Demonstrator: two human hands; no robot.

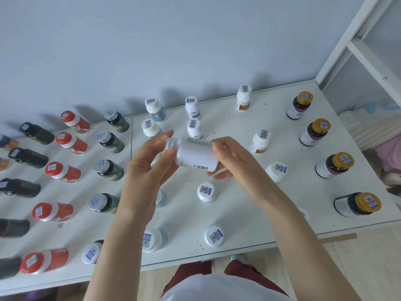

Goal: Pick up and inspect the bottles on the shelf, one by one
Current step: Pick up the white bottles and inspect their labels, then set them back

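The left hand's fingers (pixel 165 136) and thumb are curled round the cap end of a white bottle (pixel 195 156), thumb under the neck and fingertips over the top of it. The right hand's fingers (pixel 219 146) wrap the base end, some across the top edge and others tucked beneath. Both hands are clamped on that one bottle. It lies on its side between them, cap toward the left hand (pixel 147 164), base in the right hand (pixel 231 158), held up off the shelf (pixel 238 213) above its middle. Small print and a barcode strip run along its side. The plastic is opaque, so I cannot tell what is inside.

Below and around the hands the white shelf is set with standing bottles in rows, each with a small code sticker on its cap. Nearest are other white bottles (pixel 207 192), capped and closed. To the left stand dark green bottles with silver caps (pixel 109 170), then red bottles (pixel 63 171), then black bottles (pixel 28 157) at the far edge. Along the right side stands a column of dark bottles with gold caps (pixel 335 165). All are closed, and their contents do not show.
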